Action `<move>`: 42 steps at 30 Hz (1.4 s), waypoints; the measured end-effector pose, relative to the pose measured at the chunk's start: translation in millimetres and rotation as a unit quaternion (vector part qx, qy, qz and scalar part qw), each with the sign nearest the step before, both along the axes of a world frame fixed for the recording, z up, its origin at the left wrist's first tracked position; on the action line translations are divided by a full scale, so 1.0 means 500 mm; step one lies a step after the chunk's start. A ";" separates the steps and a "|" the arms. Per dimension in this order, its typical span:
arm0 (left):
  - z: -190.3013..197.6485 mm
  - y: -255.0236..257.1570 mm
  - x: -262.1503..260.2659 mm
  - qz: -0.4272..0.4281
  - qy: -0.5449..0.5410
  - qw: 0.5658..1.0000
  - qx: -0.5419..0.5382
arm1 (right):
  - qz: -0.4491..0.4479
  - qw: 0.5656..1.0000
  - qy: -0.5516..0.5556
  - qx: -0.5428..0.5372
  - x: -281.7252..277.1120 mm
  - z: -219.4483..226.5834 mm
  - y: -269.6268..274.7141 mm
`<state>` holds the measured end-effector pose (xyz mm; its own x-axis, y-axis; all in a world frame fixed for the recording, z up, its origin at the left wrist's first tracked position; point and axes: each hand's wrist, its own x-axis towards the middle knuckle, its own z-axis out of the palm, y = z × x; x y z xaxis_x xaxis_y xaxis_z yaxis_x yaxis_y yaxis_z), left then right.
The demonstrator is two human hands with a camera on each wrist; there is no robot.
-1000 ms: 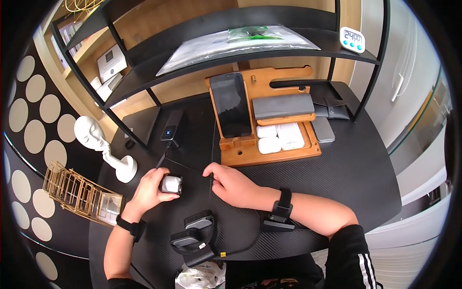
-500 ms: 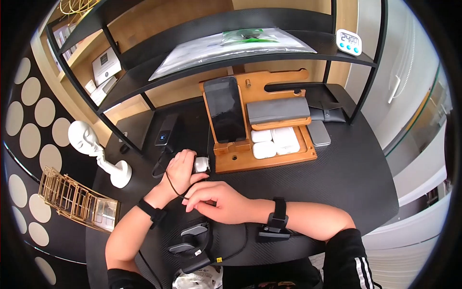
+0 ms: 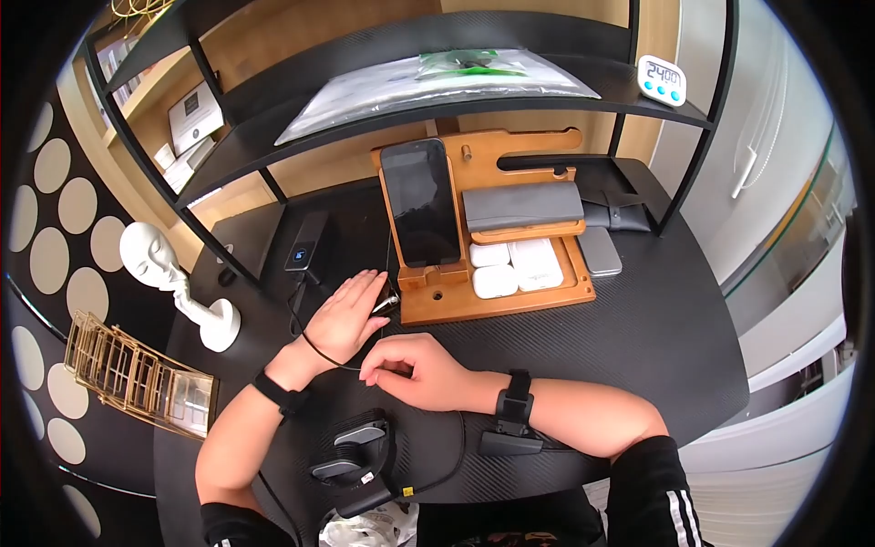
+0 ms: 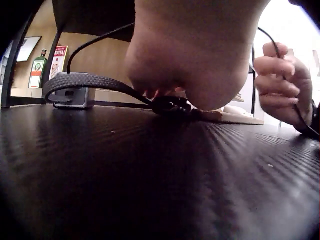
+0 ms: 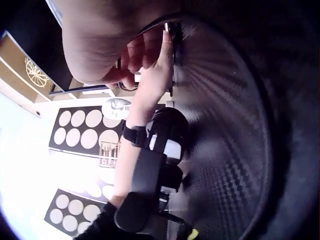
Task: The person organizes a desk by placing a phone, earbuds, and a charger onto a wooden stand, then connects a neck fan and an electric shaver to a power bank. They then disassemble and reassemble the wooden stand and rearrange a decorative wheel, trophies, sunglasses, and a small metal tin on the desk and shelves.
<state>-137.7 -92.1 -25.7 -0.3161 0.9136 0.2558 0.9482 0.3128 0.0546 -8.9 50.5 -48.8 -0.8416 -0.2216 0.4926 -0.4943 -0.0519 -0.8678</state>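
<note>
My left hand [image 3: 342, 319] lies palm down left of the wooden stand [image 3: 501, 310], fingers straight and together, thumb apart. A small dark object [image 3: 387, 304] with a shiny edge shows between thumb and fingers, mostly hidden by the hand. In the left wrist view, a black part [image 4: 171, 105] sits under that hand, joined to a braided strap or cable [image 4: 95, 79]. A thin black cable [image 3: 314, 345] crosses the back of the left hand to my right hand [image 3: 419, 372], which pinches it with curled fingers. The right hand [image 4: 280, 85] also grips this cable in the left wrist view.
A black power bank [image 3: 304, 244] with a lit display stands behind the left hand. The stand holds a phone [image 3: 421, 201], a grey case [image 3: 519, 206] and white cases [image 3: 533, 264]. A white sculpture [image 3: 219, 325] and gold rack [image 3: 137, 374] stand left, a black device [image 3: 360, 460] in front.
My left hand has moved right and away from me with the small object, its fingers straightening as the hand covers it. My right hand has shifted slightly, and the cable now crosses the left hand.
</note>
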 end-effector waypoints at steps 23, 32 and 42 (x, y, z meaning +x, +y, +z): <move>0.144 -0.215 0.334 0.038 -0.169 0.979 -0.105 | 0.006 0.983 -0.156 -0.098 -0.012 -0.021 0.030; 0.107 -0.194 0.375 0.166 -0.175 0.970 -0.022 | -0.042 0.987 -0.140 -0.069 -0.020 -0.037 0.024; 0.129 -0.225 0.286 0.231 -0.614 0.721 0.223 | 0.044 0.996 0.003 -0.074 0.018 0.044 -0.022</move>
